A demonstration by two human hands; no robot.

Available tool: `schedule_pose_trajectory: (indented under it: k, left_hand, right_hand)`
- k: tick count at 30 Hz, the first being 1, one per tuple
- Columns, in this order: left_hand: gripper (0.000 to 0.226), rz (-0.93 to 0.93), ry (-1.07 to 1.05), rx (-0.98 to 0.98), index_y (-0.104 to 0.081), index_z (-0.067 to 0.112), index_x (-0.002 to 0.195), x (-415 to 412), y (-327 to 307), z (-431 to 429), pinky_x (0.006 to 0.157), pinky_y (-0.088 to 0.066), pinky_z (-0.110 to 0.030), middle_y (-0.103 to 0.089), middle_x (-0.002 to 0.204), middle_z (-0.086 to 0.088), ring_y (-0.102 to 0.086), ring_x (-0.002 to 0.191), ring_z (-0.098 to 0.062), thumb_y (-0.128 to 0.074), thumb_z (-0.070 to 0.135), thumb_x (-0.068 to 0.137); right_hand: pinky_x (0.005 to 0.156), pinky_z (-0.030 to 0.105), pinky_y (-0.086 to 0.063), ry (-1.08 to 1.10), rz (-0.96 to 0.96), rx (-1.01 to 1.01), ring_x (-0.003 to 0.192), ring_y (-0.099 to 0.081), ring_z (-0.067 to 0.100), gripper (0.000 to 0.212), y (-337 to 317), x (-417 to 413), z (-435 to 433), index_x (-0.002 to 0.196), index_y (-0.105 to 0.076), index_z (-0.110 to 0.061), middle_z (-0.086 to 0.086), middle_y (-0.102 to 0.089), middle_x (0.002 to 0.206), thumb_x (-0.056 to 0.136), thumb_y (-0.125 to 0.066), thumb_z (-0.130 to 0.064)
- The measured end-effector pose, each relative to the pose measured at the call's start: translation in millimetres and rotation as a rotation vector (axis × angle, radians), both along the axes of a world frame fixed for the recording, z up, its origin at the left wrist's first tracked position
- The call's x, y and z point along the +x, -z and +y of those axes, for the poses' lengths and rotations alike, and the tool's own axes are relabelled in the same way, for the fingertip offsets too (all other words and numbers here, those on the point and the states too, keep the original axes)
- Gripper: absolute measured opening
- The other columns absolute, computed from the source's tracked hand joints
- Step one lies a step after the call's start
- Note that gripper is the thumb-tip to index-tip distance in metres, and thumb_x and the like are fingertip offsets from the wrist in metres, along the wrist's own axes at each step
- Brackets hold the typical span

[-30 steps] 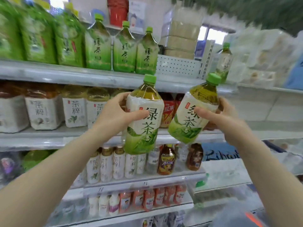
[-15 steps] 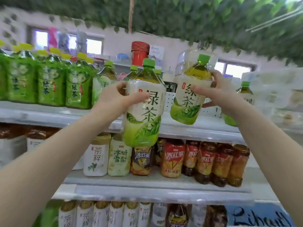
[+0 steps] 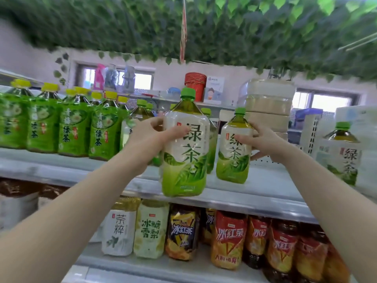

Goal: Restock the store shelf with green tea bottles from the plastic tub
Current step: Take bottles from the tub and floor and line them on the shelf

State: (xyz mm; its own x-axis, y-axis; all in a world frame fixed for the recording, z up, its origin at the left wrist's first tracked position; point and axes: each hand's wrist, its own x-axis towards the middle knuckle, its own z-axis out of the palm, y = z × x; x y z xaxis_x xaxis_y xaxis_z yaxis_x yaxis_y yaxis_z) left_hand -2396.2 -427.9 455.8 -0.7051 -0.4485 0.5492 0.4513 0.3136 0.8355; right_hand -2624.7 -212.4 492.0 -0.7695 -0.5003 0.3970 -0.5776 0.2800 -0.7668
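My left hand point(image 3: 151, 135) grips a large green tea bottle point(image 3: 185, 160) with a white-and-green label and green cap, held upright at the front edge of the top shelf point(image 3: 265, 186). My right hand point(image 3: 263, 141) grips a second, matching green tea bottle point(image 3: 232, 160) farther in, its base on or just above the shelf board. Behind these stand more green tea bottles point(image 3: 130, 127), partly hidden by my left hand. Another matching bottle point(image 3: 342, 156) stands alone at the right. The plastic tub is out of view.
A row of green-labelled bottles with yellow caps point(image 3: 69, 127) fills the shelf's left part. The shelf below point(image 3: 183, 266) carries white-labelled tea and red iced tea bottles point(image 3: 228, 240). A white perforated divider point(image 3: 310, 129) and stacked containers point(image 3: 269, 105) stand behind. Leafy decoration hangs overhead.
Both hands have carried their bottles up and forward to the top shelf. The right bottle has gone from tilted in the air to upright over the shelf board.
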Motion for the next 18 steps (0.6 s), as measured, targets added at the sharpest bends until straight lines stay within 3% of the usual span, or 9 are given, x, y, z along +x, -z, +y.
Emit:
schedule_pose_trajectory:
  k: [3, 9, 11, 13, 14, 16, 18]
  left_hand:
    - [0.061, 0.013, 0.017, 0.016, -0.070, 0.016, 0.108, -7.3, -1.0, -0.6, 0.064, -0.057, -0.026, -0.076, 0.093, -0.001, -0.074, 0.082, -0.017, -0.080, 0.042, 0.054]
    - [0.061, 0.023, 0.038, 0.006, -0.069, 0.016, 0.107, -16.0, -0.2, 2.5, 0.061, -0.055, -0.022, -0.076, 0.092, 0.000, -0.074, 0.080, -0.016, -0.080, 0.040, 0.052]
    - [0.059, 0.025, 0.054, -0.006, -0.069, 0.016, 0.106, -19.2, 0.7, 7.2, 0.060, -0.055, -0.021, -0.077, 0.091, 0.001, -0.074, 0.079, -0.015, -0.080, 0.039, 0.052]
    - [0.059, 0.019, 0.074, -0.034, -0.070, 0.017, 0.106, -23.3, 0.3, 15.2, 0.060, -0.054, -0.021, -0.076, 0.091, 0.002, -0.074, 0.080, -0.014, -0.079, 0.040, 0.052]
    - [0.059, 0.015, 0.084, -0.051, -0.070, 0.017, 0.106, -26.2, -0.6, 20.4, 0.061, -0.055, -0.022, -0.076, 0.092, 0.002, -0.074, 0.080, -0.014, -0.079, 0.040, 0.052]
    - [0.059, 0.010, 0.106, -0.075, -0.070, 0.018, 0.106, -33.4, -3.2, 32.3, 0.065, -0.056, -0.025, -0.076, 0.093, 0.002, -0.074, 0.081, -0.014, -0.079, 0.042, 0.052]
    - [0.062, 0.008, 0.119, -0.099, -0.070, 0.019, 0.106, -42.0, -5.9, 45.3, 0.070, -0.058, -0.029, -0.076, 0.094, 0.001, -0.074, 0.083, -0.015, -0.080, 0.045, 0.050]
  right_hand:
    - [0.073, 0.046, -0.061, -0.028, -0.019, -0.002, 0.100, -0.068, 0.022, 0.062, 1.0, -15.7, -8.8, 0.134, -0.038, -0.043, -0.001, -0.068, 0.111, 0.086, -0.074, -0.031]
    - [0.089, 0.048, -0.055, -0.036, 0.021, 0.006, 0.109, -0.065, 0.021, 0.070, 8.2, -36.5, -16.4, 0.149, -0.030, -0.039, -0.001, -0.067, 0.122, 0.091, -0.069, -0.030]
    - [0.100, 0.044, -0.047, 0.063, 0.238, 0.077, 0.123, -0.054, 0.017, 0.071, 10.1, -24.8, -13.9, 0.152, -0.026, -0.037, -0.006, -0.056, 0.138, 0.093, -0.065, -0.037]
    - [0.101, 0.037, -0.042, 0.164, 0.475, 0.005, 0.128, -0.046, 0.012, 0.066, 14.3, 1.6, -9.0, 0.151, -0.030, -0.032, -0.008, -0.047, 0.144, 0.094, -0.061, -0.044]
    - [0.097, 0.032, -0.044, 0.098, 0.478, -0.073, 0.126, -0.049, 0.011, 0.062, 17.3, 18.5, -5.5, 0.148, -0.035, -0.031, -0.008, -0.050, 0.142, 0.094, -0.059, -0.047]
    - [0.088, 0.028, -0.053, -0.239, 0.253, -0.172, 0.117, -0.061, 0.015, 0.057, 26.2, 52.5, 3.2, 0.141, -0.046, -0.029, -0.006, -0.063, 0.129, 0.091, -0.056, -0.053]
    - [0.086, 0.030, -0.056, -0.421, 0.087, -0.118, 0.111, -0.066, 0.015, 0.058, 36.2, 71.9, 13.9, 0.139, -0.047, -0.032, -0.004, -0.068, 0.122, 0.085, -0.061, -0.052]
